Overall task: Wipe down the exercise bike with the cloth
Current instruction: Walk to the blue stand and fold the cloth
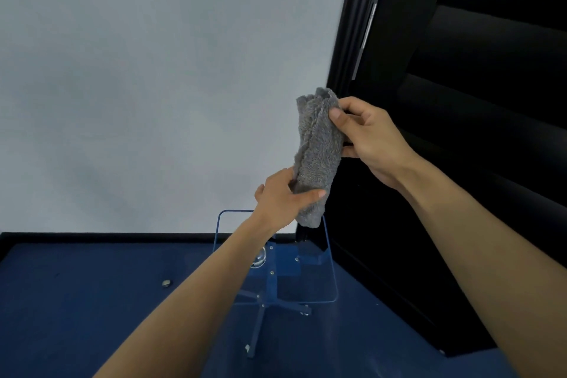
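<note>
Left hand (283, 196) pinches the lower end of the folded grey cloth (319, 153), right hand (372, 139) grips its top, held mid-air above a clear table (333, 270); no exercise bike visible, so loose folds risk slipping.

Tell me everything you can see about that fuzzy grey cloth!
The fuzzy grey cloth looks like soft, fluffy microfibre, bunched into long upright folds instead of spread flat. It is held in the air in front of a pale wall, above a clear table with a blue frame. The right hand pinches its upper part with thumb and fingers, and the left hand grips its lower part. Its bottom end hangs loose below the left hand.
</note>
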`<state>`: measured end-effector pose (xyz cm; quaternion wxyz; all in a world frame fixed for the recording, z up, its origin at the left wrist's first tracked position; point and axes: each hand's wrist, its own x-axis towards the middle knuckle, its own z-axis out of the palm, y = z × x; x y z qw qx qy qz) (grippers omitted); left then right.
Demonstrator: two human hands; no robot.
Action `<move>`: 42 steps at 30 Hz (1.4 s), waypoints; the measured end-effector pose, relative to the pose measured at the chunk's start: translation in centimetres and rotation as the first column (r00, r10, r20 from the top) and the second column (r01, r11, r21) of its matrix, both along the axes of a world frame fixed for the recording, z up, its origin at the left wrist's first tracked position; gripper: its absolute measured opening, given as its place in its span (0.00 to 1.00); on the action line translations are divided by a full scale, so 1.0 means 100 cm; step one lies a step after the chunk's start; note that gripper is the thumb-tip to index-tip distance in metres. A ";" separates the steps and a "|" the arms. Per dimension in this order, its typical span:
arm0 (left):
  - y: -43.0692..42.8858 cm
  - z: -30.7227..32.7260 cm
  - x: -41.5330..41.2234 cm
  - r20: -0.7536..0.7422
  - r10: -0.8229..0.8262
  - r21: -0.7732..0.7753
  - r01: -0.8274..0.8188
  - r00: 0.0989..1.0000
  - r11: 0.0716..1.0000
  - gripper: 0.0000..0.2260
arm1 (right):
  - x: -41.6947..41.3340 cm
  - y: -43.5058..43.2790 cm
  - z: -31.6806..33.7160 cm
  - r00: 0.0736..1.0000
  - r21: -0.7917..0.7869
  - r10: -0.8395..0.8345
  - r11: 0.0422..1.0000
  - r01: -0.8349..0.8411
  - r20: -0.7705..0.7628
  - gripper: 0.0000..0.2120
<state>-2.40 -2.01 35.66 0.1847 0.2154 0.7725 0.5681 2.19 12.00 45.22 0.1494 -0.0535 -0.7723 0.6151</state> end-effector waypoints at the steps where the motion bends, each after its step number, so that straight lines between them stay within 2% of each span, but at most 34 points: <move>1: 0.000 0.000 0.000 0.003 0.012 0.001 -0.012 1.000 1.000 0.24 | -0.001 0.000 0.002 1.000 -0.010 -0.005 1.000 0.005 -0.011 0.07; 4: -0.001 -0.004 0.001 0.041 0.015 0.043 -0.017 0.999 0.999 0.21 | -0.002 0.005 0.004 0.998 -0.010 -0.047 0.999 0.046 -0.037 0.06; 7: -0.006 -0.009 -0.001 0.034 -0.004 0.066 0.002 0.999 0.998 0.08 | -0.001 0.011 -0.001 0.996 -0.047 -0.078 0.996 0.076 -0.039 0.06; 9: -0.010 -0.014 -0.002 0.057 -0.014 0.080 0.009 0.998 0.997 0.05 | -0.001 0.014 -0.006 0.995 -0.070 -0.099 0.993 0.097 -0.031 0.06; 13: -0.016 -0.018 -0.001 0.094 -0.039 0.058 0.034 0.995 0.998 0.07 | 0.000 0.018 -0.019 0.990 -0.073 -0.142 0.987 0.140 -0.026 0.05; 18: -0.020 -0.017 0.004 0.270 -0.074 0.056 0.061 0.960 0.997 0.06 | 0.006 0.018 -0.035 0.983 0.037 -0.183 0.983 0.182 0.015 0.06; 21: -0.019 -0.014 0.006 0.394 -0.030 0.086 -0.005 0.919 0.996 0.08 | 0.013 0.015 -0.040 0.986 0.011 -0.163 0.987 0.163 0.021 0.06; 24: -0.019 -0.011 0.007 0.549 -0.002 0.123 -0.079 0.836 0.989 0.11 | 0.020 0.009 -0.044 0.993 0.027 -0.108 0.994 0.107 0.039 0.06; 27: -0.016 -0.008 0.006 0.626 0.019 0.167 -0.158 0.780 0.973 0.15 | 0.028 0.004 -0.048 0.997 0.047 -0.055 0.997 0.053 0.048 0.07; 31: -0.014 -0.004 0.002 0.686 0.007 0.202 -0.199 0.728 0.959 0.25 | 0.034 0.001 -0.054 0.996 0.155 0.012 0.988 -0.026 0.090 0.08; 33: -0.014 -0.003 0.001 0.704 -0.032 0.247 -0.202 0.710 0.948 0.26 | 0.036 -0.001 -0.059 0.985 0.245 0.043 0.966 -0.083 0.166 0.10; 35: -0.014 -0.001 0.001 0.695 -0.047 0.256 -0.185 0.718 0.949 0.25 | 0.038 -0.002 -0.064 0.961 0.396 0.064 0.902 -0.170 0.268 0.13; 36: -0.014 0.000 0.001 0.688 -0.060 0.260 -0.168 0.724 0.951 0.25 | 0.039 -0.003 -0.066 0.947 0.421 0.079 0.882 -0.211 0.311 0.13; 37: -0.013 0.001 0.001 0.680 -0.072 0.265 -0.153 0.729 0.952 0.23 | 0.041 -0.003 -0.067 0.936 0.401 0.094 0.885 -0.234 0.338 0.13; 39: -0.012 -0.001 0.003 0.679 -0.046 0.261 -0.183 0.732 0.948 0.23 | 0.044 -0.003 -0.067 0.945 0.243 0.108 0.952 -0.189 0.310 0.10; 41: -0.012 -0.004 0.003 0.678 -0.006 0.251 -0.224 0.735 0.942 0.28 | 0.043 0.001 -0.066 0.974 0.098 -0.004 0.995 -0.019 0.224 0.10; 42: -0.012 -0.006 0.004 0.674 -0.003 0.255 -0.229 0.738 0.939 0.29 | 0.040 0.004 -0.067 0.975 0.087 -0.088 0.994 0.072 0.202 0.09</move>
